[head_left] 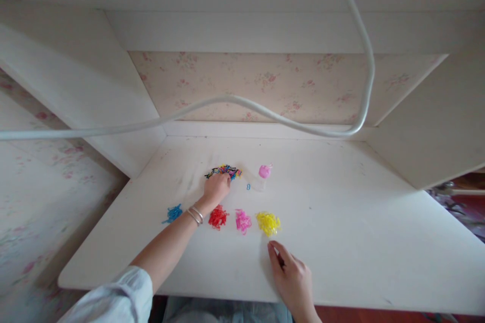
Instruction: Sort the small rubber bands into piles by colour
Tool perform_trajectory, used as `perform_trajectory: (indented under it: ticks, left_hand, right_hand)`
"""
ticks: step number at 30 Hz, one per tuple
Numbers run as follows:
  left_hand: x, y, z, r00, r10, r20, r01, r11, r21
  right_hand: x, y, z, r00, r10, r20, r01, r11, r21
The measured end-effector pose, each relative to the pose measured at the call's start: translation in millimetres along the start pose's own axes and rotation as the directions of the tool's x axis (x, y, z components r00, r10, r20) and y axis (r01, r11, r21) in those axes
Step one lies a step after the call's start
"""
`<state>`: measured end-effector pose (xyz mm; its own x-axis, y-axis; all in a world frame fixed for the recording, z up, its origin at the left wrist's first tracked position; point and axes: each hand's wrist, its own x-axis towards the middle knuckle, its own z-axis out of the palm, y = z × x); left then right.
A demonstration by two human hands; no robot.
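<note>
A mixed heap of small colourful elastic bands (224, 169) lies towards the back of the white desk. My left hand (217, 187) touches its front edge with curled fingers; what they grip is hidden. Sorted piles lie nearer me: blue bands (174, 213) left of my forearm, then red bands (218, 217), pink bands (243, 221) and yellow bands (268, 223). Just in front of the yellow pile hovers my right hand (291, 275), thumb and forefinger pinched together; anything between them is too small to make out. A single blue band (248, 186) lies apart, right of the heap.
A clear container with a pink top (265, 171) stands or lies right of the heap. A white cable (242, 102) runs across the view above the desk (359, 242). White side panels and a floral back wall (265, 81) enclose its rear.
</note>
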<state>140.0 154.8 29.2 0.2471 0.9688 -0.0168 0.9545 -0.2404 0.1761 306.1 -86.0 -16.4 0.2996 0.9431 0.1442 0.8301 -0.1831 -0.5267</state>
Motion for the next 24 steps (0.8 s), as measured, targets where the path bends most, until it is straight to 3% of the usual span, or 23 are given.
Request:
perform_trajectory:
  ticks: [10,19,24]
  left_hand:
    - [-1.6,-9.5,-2.5,1.0,-0.017,0.003,0.017,0.995,-0.101]
    - [22.2,-25.7,11.2,0.998,0.04,0.049,-0.022,0.947,-0.32]
    - [23.5,-29.9,12.3,0.999,0.039,0.03,-0.025,0.924,-0.381]
  right_hand:
    - [-1.2,0.5,0.5,1.0,0.012,0.011,-0.012,1.0,0.01]
    - [-1.4,1.7,3.5,1.0,0.0,0.003,-0.001,0.999,0.042]
    - [-2.1,2.3,4.3,1.0,0.014,0.001,-0.014,1.0,0.016]
